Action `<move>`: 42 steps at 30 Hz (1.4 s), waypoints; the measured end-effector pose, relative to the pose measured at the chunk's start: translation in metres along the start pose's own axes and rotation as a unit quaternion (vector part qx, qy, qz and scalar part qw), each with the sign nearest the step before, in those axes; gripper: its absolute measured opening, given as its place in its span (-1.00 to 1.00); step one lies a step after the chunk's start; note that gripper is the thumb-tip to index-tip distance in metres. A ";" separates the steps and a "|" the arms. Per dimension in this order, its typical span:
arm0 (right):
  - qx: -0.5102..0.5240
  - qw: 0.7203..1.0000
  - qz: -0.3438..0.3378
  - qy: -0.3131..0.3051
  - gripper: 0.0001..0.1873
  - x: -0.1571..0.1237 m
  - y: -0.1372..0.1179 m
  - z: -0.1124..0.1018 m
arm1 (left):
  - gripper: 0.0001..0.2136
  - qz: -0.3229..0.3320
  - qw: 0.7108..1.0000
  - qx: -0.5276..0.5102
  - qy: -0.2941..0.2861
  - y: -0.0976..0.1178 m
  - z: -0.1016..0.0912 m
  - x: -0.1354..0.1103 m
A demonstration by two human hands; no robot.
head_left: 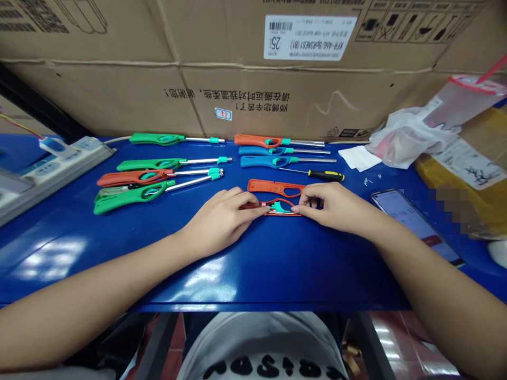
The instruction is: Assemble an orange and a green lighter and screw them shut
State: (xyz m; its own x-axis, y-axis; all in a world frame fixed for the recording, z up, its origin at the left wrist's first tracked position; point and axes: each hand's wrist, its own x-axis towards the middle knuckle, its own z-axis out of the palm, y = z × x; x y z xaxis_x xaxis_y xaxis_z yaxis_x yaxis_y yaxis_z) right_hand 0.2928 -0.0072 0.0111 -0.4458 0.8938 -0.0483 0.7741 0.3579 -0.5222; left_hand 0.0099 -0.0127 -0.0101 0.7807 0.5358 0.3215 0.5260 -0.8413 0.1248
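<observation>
An orange lighter body (282,207) with a teal trigger lies open on the blue table (253,264) in front of me. My left hand (222,219) pinches its left end, fingers curled. My right hand (330,206) pinches its right end. Just behind lies a separate orange half shell (275,186). A yellow-and-black screwdriver (317,174) rests beyond that shell.
Green and orange long-nose lighters (154,177) lie at the left; an orange and two blue ones (277,150) at the back centre. A power strip (51,163) sits far left, a phone (415,221) at the right, plastic bags (407,137) and cardboard boxes (253,68) behind.
</observation>
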 end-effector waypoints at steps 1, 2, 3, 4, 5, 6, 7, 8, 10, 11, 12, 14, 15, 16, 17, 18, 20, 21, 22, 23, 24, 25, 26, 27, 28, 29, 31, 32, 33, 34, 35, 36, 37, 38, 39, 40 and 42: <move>0.002 1.000 0.004 -0.002 -0.68 0.000 0.000 0.000 | -0.70 -0.001 1.000 0.004 -0.001 0.000 0.000 0.000; 0.004 1.000 0.007 -0.004 -0.68 0.000 0.000 0.000 | -0.69 -0.002 1.000 0.006 0.000 0.001 0.001 0.000; 0.004 1.000 0.007 -0.004 -0.68 0.000 0.000 0.000 | -0.69 -0.002 1.000 0.007 0.001 0.001 0.001 0.000; 0.004 1.000 0.006 -0.003 -0.68 0.000 0.000 0.000 | -0.69 -0.003 1.000 0.006 0.002 0.001 0.001 0.000; 0.004 1.000 0.005 -0.003 -0.67 -0.001 0.000 0.000 | -0.69 -0.005 1.000 0.002 0.003 0.001 0.002 0.000; 0.005 1.000 0.002 -0.005 -0.66 -0.001 0.000 -0.001 | -0.69 -0.005 1.000 -0.007 0.004 0.001 0.001 0.000; 0.008 1.000 0.001 -0.009 -0.64 -0.001 0.000 -0.002 | -0.69 -0.006 1.000 -0.021 0.009 0.000 0.001 -0.001; 0.014 1.000 0.000 -0.012 -0.63 -0.001 0.000 -0.004 | -0.68 -0.007 0.999 -0.040 0.018 -0.001 0.000 -0.001; 0.025 1.000 0.001 -0.009 -0.62 -0.002 0.001 -0.008 | -0.67 -0.017 0.996 -0.079 0.047 -0.004 -0.003 -0.001; 0.027 1.000 0.003 -0.004 -0.62 -0.003 0.002 -0.011 | -0.68 -0.027 0.993 -0.095 0.064 -0.007 -0.005 -0.001; 0.027 1.000 0.005 0.000 -0.64 -0.004 0.003 -0.013 | -0.70 -0.040 0.991 -0.106 0.078 -0.009 -0.007 -0.001; 0.023 1.000 0.008 -0.005 -0.67 -0.005 0.004 -0.017 | -0.77 -0.061 0.988 -0.113 0.091 -0.012 -0.011 0.000; 0.022 1.000 0.007 -0.014 -0.69 -0.006 0.004 -0.018 | -0.79 -0.066 0.988 -0.113 0.088 -0.014 -0.012 0.000; 0.021 1.000 0.004 -0.023 -0.71 -0.006 0.004 -0.019 | -0.81 -0.067 0.988 -0.113 0.082 -0.015 -0.012 0.001; 0.020 0.999 -0.002 -0.031 -0.73 -0.006 0.004 -0.018 | -0.82 -0.067 0.988 -0.115 0.075 -0.016 -0.012 0.001; 0.019 0.999 -0.006 -0.036 -0.75 -0.006 0.004 -0.017 | -0.83 -0.070 0.988 -0.120 0.068 -0.017 -0.012 0.001; 0.022 0.999 -0.008 -0.039 -0.78 -0.005 0.004 -0.014 | -0.85 -0.080 0.985 -0.142 0.060 -0.018 -0.009 0.001; 0.024 0.999 -0.005 -0.039 -0.79 -0.005 0.005 -0.012 | -0.85 -0.087 0.982 -0.157 0.059 -0.018 -0.008 0.001; 0.026 0.999 -0.003 -0.039 -0.79 -0.004 0.005 -0.011 | -0.86 -0.096 0.979 -0.173 0.057 -0.019 -0.006 0.001; 0.027 0.999 0.000 -0.039 -0.79 -0.004 0.006 -0.009 | -0.87 -0.104 0.975 -0.188 0.055 -0.019 -0.005 0.001; 0.028 0.999 0.002 -0.039 -0.79 -0.004 0.006 -0.008 | -0.88 -0.111 0.972 -0.201 0.054 -0.020 -0.004 0.001; 0.029 0.999 0.003 -0.038 -0.79 -0.003 0.007 -0.007 | -0.88 -0.118 0.969 -0.211 0.051 -0.021 -0.004 0.001; 0.031 0.999 0.005 -0.037 -0.80 -0.003 0.008 -0.007 | -0.89 -0.125 0.967 -0.219 0.049 -0.021 -0.003 0.001; 0.033 0.999 0.007 -0.038 -0.80 -0.003 0.008 -0.006 | -0.89 -0.130 0.965 -0.225 0.046 -0.022 -0.003 0.001; 0.035 0.999 0.011 -0.038 -0.80 -0.004 0.008 -0.006 | -0.89 -0.134 0.963 -0.229 0.044 -0.023 -0.003 0.001; 0.037 0.998 0.014 -0.040 -0.80 -0.004 0.008 -0.006 | -0.89 -0.136 0.962 -0.233 0.042 -0.023 -0.003 0.001; 0.036 0.998 0.009 -0.042 -0.81 -0.004 0.007 -0.007 | -0.89 -0.137 0.962 -0.234 0.042 -0.023 -0.003 0.002; 0.035 0.999 -0.001 -0.040 -0.82 -0.004 0.006 -0.008 | -0.89 -0.136 0.962 -0.233 0.042 -0.023 -0.003 0.002; 0.033 0.999 -0.012 -0.027 -0.82 -0.003 0.005 -0.008 | -0.88 -0.134 0.963 -0.232 0.042 -0.023 -0.003 0.002; 0.030 0.999 -0.024 -0.001 -0.83 -0.002 0.005 -0.008 | -0.88 -0.130 0.963 -0.230 0.043 -0.022 -0.004 0.002; 0.026 0.998 -0.036 0.035 -0.84 -0.001 0.005 -0.008 | -0.87 -0.127 0.964 -0.229 0.044 -0.021 -0.004 0.002; 0.021 0.996 -0.049 0.075 -0.87 0.000 0.005 -0.006 | -0.87 -0.124 0.964 -0.229 0.044 -0.020 -0.004 0.003; 0.015 0.992 -0.060 0.113 -0.90 0.001 0.006 -0.005 | -0.86 -0.121 0.965 -0.229 0.045 -0.020 -0.005 0.003; 0.009 0.988 -0.077 0.133 -0.93 0.003 0.008 -0.003 | -0.86 -0.119 0.965 -0.228 0.045 -0.019 -0.005 0.003; 0.005 0.986 -0.095 0.134 -0.91 0.005 0.010 -0.001 | -0.85 -0.118 0.966 -0.227 0.047 -0.019 -0.004 0.003; 0.004 0.988 -0.102 0.120 -0.87 0.006 0.013 0.001 | -0.84 -0.117 0.966 -0.225 0.048 -0.018 -0.004 0.004; 0.007 0.990 -0.099 0.099 -0.90 0.008 0.018 0.004 | -0.83 -0.113 0.967 -0.224 0.052 -0.018 -0.002 0.004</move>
State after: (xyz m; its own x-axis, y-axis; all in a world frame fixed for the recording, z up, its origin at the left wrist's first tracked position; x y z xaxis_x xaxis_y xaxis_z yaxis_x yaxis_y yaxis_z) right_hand 0.3010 0.0056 -0.0022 -0.4905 0.8425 0.2229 0.6730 0.5287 -0.5173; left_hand 0.0026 0.0040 -0.0094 0.6121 0.7192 0.3287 0.4616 -0.6625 0.5899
